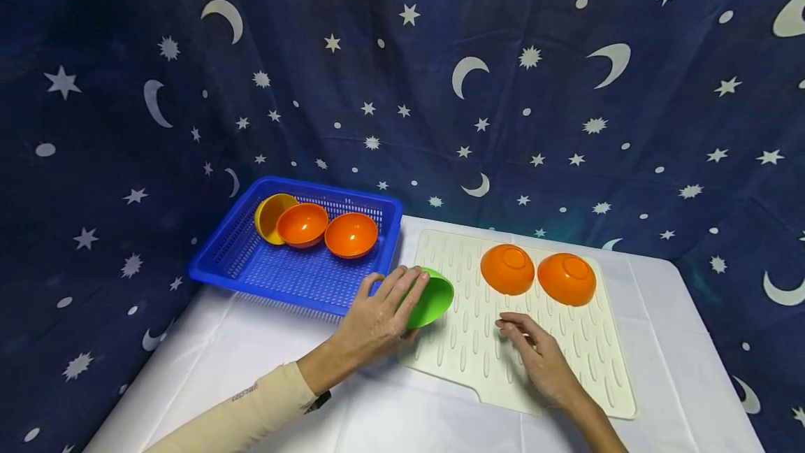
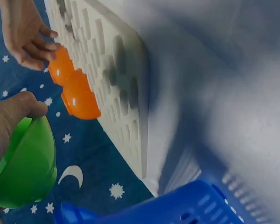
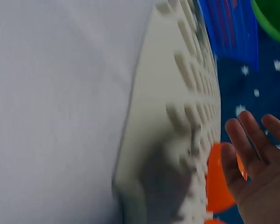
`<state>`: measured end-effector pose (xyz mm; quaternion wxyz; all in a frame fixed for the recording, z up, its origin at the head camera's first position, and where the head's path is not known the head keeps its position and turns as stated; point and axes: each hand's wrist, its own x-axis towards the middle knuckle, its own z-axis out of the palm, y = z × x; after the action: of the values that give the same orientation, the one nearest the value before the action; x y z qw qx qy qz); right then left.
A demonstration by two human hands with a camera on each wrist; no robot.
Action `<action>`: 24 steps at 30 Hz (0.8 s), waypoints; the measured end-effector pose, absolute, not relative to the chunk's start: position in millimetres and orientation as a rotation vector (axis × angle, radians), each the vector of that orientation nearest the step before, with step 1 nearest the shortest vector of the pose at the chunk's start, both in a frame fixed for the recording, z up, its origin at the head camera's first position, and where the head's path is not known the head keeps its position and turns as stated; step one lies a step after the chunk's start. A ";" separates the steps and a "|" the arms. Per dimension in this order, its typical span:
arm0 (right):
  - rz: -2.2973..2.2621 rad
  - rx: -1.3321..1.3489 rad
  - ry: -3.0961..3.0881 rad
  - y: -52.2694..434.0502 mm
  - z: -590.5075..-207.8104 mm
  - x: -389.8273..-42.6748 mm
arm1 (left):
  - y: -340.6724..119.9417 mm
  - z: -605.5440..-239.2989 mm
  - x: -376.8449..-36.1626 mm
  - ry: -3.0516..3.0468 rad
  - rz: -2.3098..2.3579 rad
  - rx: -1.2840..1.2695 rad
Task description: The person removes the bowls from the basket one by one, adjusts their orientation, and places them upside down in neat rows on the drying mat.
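A green bowl (image 1: 434,300) is gripped by my left hand (image 1: 383,313), its mouth tipped toward the right. The hand holds it between the blue basket and the ribbed cream mat (image 1: 449,351); in the left wrist view the thumb lies over the rim of the green bowl (image 2: 30,163). Over the mat hangs my right hand (image 1: 541,358), fingers loosely bent and holding nothing. Beyond it, two orange bowls, one on the left (image 1: 506,270) and one on the right (image 1: 567,279), rest upside down on the mat.
At the left stands a blue perforated basket (image 1: 302,278). Inside it are a yellow bowl (image 1: 267,219) and two orange bowls (image 1: 303,224), mouths showing. A white cloth (image 1: 251,341) covers the table, and a dark star-patterned curtain (image 1: 428,82) closes off the back and sides.
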<state>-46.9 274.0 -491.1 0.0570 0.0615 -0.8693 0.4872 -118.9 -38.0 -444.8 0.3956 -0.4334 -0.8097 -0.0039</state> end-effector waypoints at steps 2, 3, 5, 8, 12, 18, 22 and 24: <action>1.663 0.249 -2.626 264.0 -492.3 -49.3 | -35.4 -448.7 -117.9 -2.020 -0.007 -1.123; 1.789 0.274 -2.603 259.2 -491.9 -50.9 | -34.3 -450.6 -117.3 -2.006 -0.010 -1.136; 2.077 0.307 -2.527 250.7 -490.0 -54.7 | -32.4 -454.8 -115.9 -1.980 -0.008 -1.158; 2.525 0.357 -2.351 240.3 -485.7 -61.3 | -29.5 -459.8 -112.8 -1.942 -0.005 -1.184; 2.855 0.425 -2.195 230.5 -482.7 -67.8 | -25.7 -464.6 -108.4 -1.908 0.009 -1.203; 2.868 0.474 -2.158 222.4 -482.5 -70.7 | -22.0 -469.0 -105.8 -1.920 0.026 -1.202; 2.868 0.438 -2.130 222.1 -483.0 -73.3 | -20.3 -470.8 -105.6 -1.973 0.014 -1.205; 2.878 0.421 -2.106 223.0 -483.2 -75.4 | -18.7 -470.6 -105.8 -2.014 0.012 -1.210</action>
<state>-75.4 223.0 -483.2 -0.2231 0.1142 -0.5717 0.7812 -105.8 -18.7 -470.6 0.3860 -0.4750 -0.7908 0.0047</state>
